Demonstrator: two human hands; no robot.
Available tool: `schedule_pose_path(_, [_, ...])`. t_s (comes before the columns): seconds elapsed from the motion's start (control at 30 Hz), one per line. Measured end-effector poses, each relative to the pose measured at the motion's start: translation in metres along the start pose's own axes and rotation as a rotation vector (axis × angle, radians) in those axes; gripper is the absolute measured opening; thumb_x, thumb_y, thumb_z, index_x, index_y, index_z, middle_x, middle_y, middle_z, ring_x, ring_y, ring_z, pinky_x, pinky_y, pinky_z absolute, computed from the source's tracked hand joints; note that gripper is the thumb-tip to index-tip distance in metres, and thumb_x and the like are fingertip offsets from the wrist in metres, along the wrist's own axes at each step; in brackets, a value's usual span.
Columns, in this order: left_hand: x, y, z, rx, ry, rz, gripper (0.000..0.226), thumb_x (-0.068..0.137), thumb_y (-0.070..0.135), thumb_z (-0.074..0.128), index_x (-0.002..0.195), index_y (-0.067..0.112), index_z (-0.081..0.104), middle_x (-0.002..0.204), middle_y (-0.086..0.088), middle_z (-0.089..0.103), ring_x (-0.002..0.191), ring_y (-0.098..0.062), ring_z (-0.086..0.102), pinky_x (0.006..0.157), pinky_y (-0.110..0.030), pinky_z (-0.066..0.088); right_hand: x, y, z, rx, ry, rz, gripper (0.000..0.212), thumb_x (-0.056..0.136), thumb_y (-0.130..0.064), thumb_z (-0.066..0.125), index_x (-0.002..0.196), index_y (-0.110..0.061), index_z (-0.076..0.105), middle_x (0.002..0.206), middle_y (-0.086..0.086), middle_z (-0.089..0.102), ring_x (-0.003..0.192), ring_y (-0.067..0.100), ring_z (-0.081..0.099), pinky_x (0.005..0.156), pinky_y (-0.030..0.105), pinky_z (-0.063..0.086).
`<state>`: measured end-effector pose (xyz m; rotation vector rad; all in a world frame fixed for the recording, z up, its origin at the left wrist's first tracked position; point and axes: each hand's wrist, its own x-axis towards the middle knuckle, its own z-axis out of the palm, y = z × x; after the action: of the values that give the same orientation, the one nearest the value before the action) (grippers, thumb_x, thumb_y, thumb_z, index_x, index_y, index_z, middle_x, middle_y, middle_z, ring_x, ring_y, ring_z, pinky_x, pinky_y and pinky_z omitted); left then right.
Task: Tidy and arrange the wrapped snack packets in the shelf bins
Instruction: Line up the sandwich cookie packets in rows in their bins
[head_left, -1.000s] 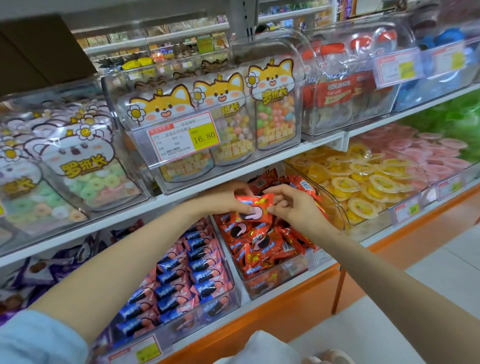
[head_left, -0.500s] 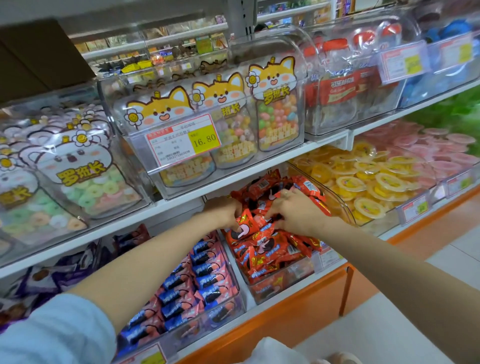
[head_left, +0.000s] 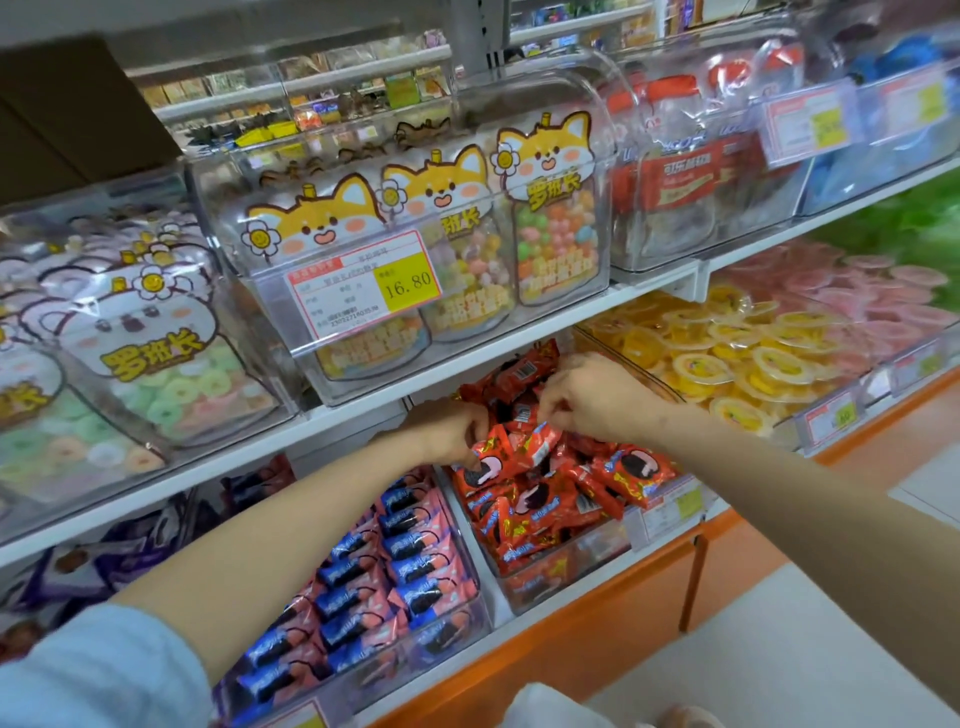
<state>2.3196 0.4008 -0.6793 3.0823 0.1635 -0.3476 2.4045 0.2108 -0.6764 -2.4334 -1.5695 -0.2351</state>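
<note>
A red foil-wrapped snack packet (head_left: 511, 451) printed with a dark round biscuit is held at the top of the heap in a clear plastic bin (head_left: 587, 558) on the lower shelf. It is pinched at its lower left corner by the left hand (head_left: 451, 432), whose grip is narrow, with the fingers curled down onto the wrapper. Its upper right corner is pinched by the right hand (head_left: 592, 397), whose grip is likewise narrow and closed on the foil; the thumb there is hidden behind the fingers. The packet is tilted, with its right end raised.

Below and in front of both grips, more red packets (head_left: 550, 514) are piled loosely in the same bin, and a few are heaped behind the grips. Lower and to the left of the left grip, blue and pink wrapped packets (head_left: 405, 566) are lined up in rows in a neighbouring bin. To the right of the right grip, round yellow sealed cups (head_left: 727, 358) are heaped. Directly above the grips runs a white shelf edge (head_left: 363, 410), on which a clear lidded box of fox-faced candy bags (head_left: 431, 208) is set, marked with a red and yellow price tag (head_left: 363, 288) reading 16.80.
</note>
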Motion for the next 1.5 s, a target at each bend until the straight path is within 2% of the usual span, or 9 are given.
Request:
schedule_pose_path(0.17, [0.006,0.011,0.016,0.065,0.017,0.007,0.022,0.078,0.027,0.072,0.096,0.021,0.062,0.098,0.004,0.065,0.092,-0.015,0.058,0.070,-0.024,0.039,-0.023,0.013,-0.019,0.155,0.025,0.124,0.013,0.084,-0.015,0.066,0.094,-0.019,0.073,0.098,-0.007,0.067,0.099,0.010,0.050,0.082,0.023,0.038])
schedule_pose_path(0.37, [0.004,0.017,0.018,0.115,-0.003,-0.032,0.060,0.068,0.047,0.076,0.110,0.016,0.047,0.106,-0.005,0.052,0.085,-0.019,0.047,0.065,-0.029,0.036,-0.043,0.015,-0.012,0.309,0.044,0.197,0.008,0.084,-0.010,0.067,0.087,-0.014,0.074,0.076,-0.016,0.058,0.067,-0.005,0.053,0.074,0.029,0.050])
schedule_pose_path(0.7, [0.002,0.026,0.012,0.230,-0.012,-0.145,0.054,0.076,0.045,0.072,0.112,0.011,0.051,0.112,-0.008,0.055,0.097,-0.025,0.056,0.070,-0.030,0.041,-0.054,0.014,-0.002,0.367,0.169,0.247,0.008,0.083,-0.012,0.070,0.088,-0.016,0.074,0.088,-0.003,0.067,0.082,0.014,0.061,0.078,0.035,0.052])
schedule_pose_path(0.87, [-0.010,0.026,-0.004,-0.455,0.251,-0.090,0.019,0.095,0.028,0.052,0.106,0.013,0.054,0.101,-0.003,0.062,0.092,-0.020,0.059,0.078,-0.030,0.046,-0.052,0.006,-0.003,0.417,0.298,0.213,0.007,0.083,-0.005,0.069,0.087,-0.009,0.072,0.081,-0.005,0.059,0.067,0.011,0.057,0.066,0.028,0.048])
schedule_pose_path(0.97, [-0.027,0.038,-0.013,-1.116,-0.084,-0.149,0.035,0.095,0.037,0.049,0.118,0.011,0.050,0.096,-0.001,0.065,0.085,-0.014,0.066,0.076,-0.024,0.054,-0.048,-0.005,0.001,0.454,0.363,0.191,0.007,0.082,-0.002,0.068,0.087,-0.007,0.071,0.080,-0.014,0.053,0.066,0.004,0.052,0.064,0.012,0.041])
schedule_pose_path(1.07, [-0.030,0.035,-0.007,-1.307,-0.277,-0.110,0.024,0.092,0.033,0.054,0.108,0.016,0.058,0.097,-0.002,0.069,0.086,-0.011,0.068,0.073,-0.021,0.056,-0.044,-0.016,0.005,0.499,0.367,0.136,0.010,0.082,0.000,0.068,0.088,-0.007,0.072,0.088,-0.004,0.059,0.071,0.002,0.054,0.065,0.007,0.042])
schedule_pose_path(1.2, [-0.032,0.022,-0.002,-1.250,-0.006,-0.171,0.021,0.085,0.023,0.067,0.103,0.016,0.059,0.092,-0.003,0.065,0.076,-0.008,0.060,0.062,-0.014,0.050,-0.045,-0.026,0.007,0.502,0.288,0.168,0.030,0.085,-0.011,0.067,0.113,-0.019,0.061,0.106,-0.007,0.055,0.083,0.007,0.059,0.072,0.021,0.050])
schedule_pose_path(1.33, [-0.041,0.002,0.002,-1.257,0.291,-0.240,0.016,0.081,0.023,0.071,0.092,0.018,0.060,0.089,0.000,0.066,0.076,-0.008,0.060,0.057,-0.011,0.049,-0.050,-0.029,0.017,0.291,-0.060,0.179,0.048,0.080,-0.046,0.068,0.120,-0.025,0.053,0.110,-0.006,0.058,0.100,0.010,0.045,0.080,0.027,0.041])
schedule_pose_path(1.5, [-0.048,-0.006,0.009,-1.157,0.405,-0.252,0.028,0.077,0.021,0.075,0.101,0.014,0.062,0.106,-0.007,0.066,0.092,-0.018,0.063,0.082,-0.028,0.051,-0.051,-0.035,0.039,-0.101,-0.217,0.125,0.050,0.082,-0.056,0.059,0.121,-0.026,0.052,0.114,-0.001,0.060,0.108,0.020,0.041,0.089,0.032,0.025])
